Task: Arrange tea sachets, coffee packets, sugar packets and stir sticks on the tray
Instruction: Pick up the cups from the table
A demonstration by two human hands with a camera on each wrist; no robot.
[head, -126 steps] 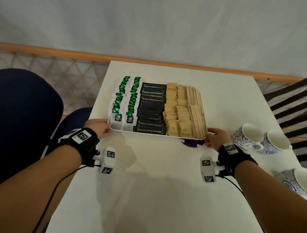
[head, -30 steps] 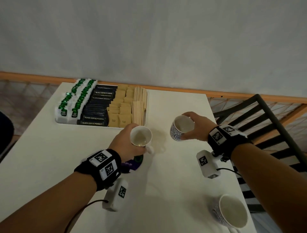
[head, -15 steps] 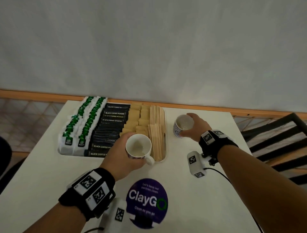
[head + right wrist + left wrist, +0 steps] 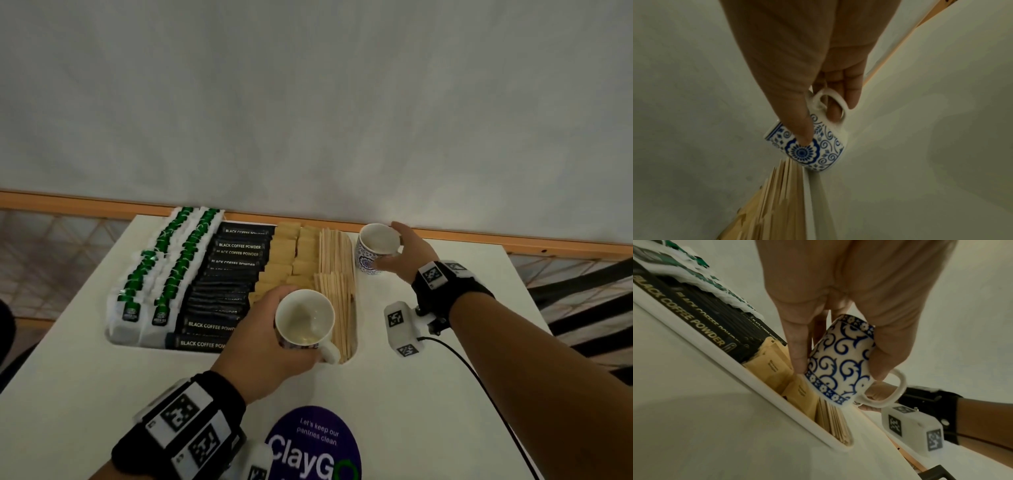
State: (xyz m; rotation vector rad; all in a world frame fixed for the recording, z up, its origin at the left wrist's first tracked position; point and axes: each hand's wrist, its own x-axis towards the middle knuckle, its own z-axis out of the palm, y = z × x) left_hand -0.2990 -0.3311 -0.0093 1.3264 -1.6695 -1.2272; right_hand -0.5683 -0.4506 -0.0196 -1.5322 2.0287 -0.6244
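Beside the filled tray (image 4: 354, 346), our right hand (image 4: 407, 255) grips a patterned cup (image 4: 375, 248) right of the stir sticks (image 4: 337, 274); our left hand (image 4: 263, 339) holds another mug (image 4: 303, 320) over them.

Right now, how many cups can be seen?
2. One cup is in the left hand above the tray; the other cup is in the right hand, beside the tray.

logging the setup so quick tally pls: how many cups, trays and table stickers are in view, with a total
cups: 2, the swirl-patterned cup gripped by the left hand and the flower-patterned cup gripped by the right hand
tray: 1
purple ClayGo sticker: 1
total: 4
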